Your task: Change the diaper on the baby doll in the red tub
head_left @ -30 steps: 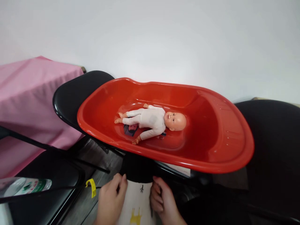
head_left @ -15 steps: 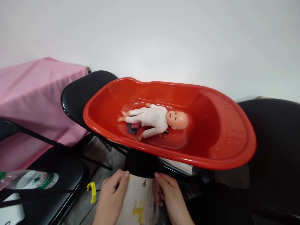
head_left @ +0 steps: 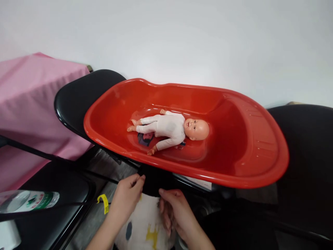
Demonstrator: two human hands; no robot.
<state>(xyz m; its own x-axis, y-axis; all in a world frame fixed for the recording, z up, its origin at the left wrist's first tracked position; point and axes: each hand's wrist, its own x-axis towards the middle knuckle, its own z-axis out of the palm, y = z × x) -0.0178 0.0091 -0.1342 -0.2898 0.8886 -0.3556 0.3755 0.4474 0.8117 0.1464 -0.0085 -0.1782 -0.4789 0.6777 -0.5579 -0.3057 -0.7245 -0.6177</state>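
Below the red baby bathtub (head_left: 249,166), both hands grip a white printed cloth (head_left: 145,225): the left hand (head_left: 127,196) pinches its upper edge, and the right hand (head_left: 173,213) curls over its right side. A baby doll (head_left: 169,128) lies inside the bathtub.

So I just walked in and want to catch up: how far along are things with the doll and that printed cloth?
Looks done: the doll lies on its back, clothed in white, in the red tub. In hand: the left hand and right hand both grip the top edge of a white printed cloth below the tub. Left: the cloth is apart from the doll, not yet in the tub.
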